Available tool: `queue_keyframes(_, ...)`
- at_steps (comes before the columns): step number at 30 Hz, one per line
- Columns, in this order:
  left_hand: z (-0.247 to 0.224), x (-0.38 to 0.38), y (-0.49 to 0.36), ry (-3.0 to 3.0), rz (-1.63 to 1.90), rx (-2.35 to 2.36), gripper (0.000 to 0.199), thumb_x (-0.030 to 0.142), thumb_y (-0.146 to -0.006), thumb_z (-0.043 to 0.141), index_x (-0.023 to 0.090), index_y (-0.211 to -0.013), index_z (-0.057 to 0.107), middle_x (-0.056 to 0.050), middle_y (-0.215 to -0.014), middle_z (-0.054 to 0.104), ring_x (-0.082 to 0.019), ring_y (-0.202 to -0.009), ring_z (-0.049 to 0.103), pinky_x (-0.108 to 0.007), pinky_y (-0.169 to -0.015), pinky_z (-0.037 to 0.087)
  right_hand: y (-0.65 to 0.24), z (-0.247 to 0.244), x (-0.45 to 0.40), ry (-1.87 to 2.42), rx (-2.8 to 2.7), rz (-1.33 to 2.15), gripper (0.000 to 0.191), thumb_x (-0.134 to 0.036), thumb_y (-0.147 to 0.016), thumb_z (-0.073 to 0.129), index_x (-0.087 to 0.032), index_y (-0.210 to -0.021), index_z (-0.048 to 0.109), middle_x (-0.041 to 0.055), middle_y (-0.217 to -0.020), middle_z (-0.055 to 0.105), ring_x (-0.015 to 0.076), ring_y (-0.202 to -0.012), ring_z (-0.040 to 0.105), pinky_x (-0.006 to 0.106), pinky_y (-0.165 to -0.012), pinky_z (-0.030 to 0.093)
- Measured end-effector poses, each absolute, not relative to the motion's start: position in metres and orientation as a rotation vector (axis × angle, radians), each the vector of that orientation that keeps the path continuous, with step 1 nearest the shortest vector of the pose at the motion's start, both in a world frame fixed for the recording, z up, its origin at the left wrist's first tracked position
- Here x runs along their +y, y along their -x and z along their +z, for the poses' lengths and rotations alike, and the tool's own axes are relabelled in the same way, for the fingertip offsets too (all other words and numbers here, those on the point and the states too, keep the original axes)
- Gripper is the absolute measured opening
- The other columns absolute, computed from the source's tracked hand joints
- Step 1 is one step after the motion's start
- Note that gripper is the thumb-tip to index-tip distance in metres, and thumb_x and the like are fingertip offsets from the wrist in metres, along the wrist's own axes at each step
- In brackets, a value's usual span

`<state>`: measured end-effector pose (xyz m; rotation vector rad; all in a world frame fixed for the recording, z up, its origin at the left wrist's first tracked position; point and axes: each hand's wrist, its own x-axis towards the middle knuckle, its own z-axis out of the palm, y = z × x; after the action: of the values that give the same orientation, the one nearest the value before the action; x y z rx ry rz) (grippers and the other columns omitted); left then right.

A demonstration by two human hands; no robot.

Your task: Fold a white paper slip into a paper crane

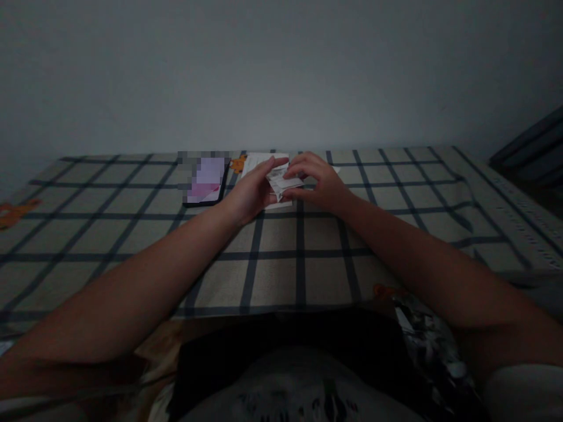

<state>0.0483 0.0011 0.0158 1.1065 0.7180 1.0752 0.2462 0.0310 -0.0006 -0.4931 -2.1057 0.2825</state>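
Between my two hands is a small piece of folded white paper [285, 183], with creased, pointed edges. My left hand [253, 190] supports it from the left, thumb stretched along the top and fingers partly under it. From the right, my right hand [319, 180] grips the paper's edge with curled fingers and thumb. Behind and below the hands, flat white paper [253, 162] lies on the checked tablecloth [277, 278]; the hands hide much of it.
Left of my hands lies a phone [209, 180] with a lit, partly blurred screen. A plain wall [281, 76] stands directly behind the table. A dark slatted object [534, 140] is at the far right. The table's front edge runs close to my lap.
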Motion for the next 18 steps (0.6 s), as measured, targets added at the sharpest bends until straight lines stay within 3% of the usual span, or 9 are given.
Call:
queue_keyframes(6,0.0151,0.0029,-0.0473,-1.082,1.116,0.735,0.057,0.056,-0.094,0.064,0.014,-0.133,0.063,-0.019,-0.135,0.066,-0.034,-0.121,0.067,-0.044,-0.088,0.063,-0.2472,-0.0010,0.0314,0.518,-2.149,0.336,0.055,-0.069,-0.082,0.074,-0.022,-0.109,0.071,0.0092,-0.113,0.069,0.0245,-0.107,0.061,0.041,-0.091,0.053)
queue_keyframes(14,0.0200,-0.0018,-0.0449,-1.134,1.071,0.779,0.050,0.042,-0.088,0.070,0.021,-0.132,0.063,-0.011,-0.126,0.069,-0.027,-0.111,0.070,-0.043,-0.088,0.064,-0.2470,0.0021,0.0275,0.541,-2.119,0.361,0.037,-0.054,-0.096,0.065,-0.019,-0.108,0.074,0.0089,-0.108,0.073,0.0204,-0.100,0.065,0.032,-0.077,0.053)
queue_keyframes(18,0.0200,-0.0022,-0.0428,-1.194,1.051,0.804,0.057,0.033,-0.082,0.073,0.024,-0.137,0.060,-0.009,-0.127,0.068,-0.027,-0.114,0.070,-0.045,-0.092,0.063,-0.2469,0.0057,0.0243,0.599,-2.114,0.299,0.035,-0.051,-0.100,0.057,-0.021,-0.104,0.075,0.0074,-0.102,0.075,0.0195,-0.096,0.066,0.035,-0.084,0.053)
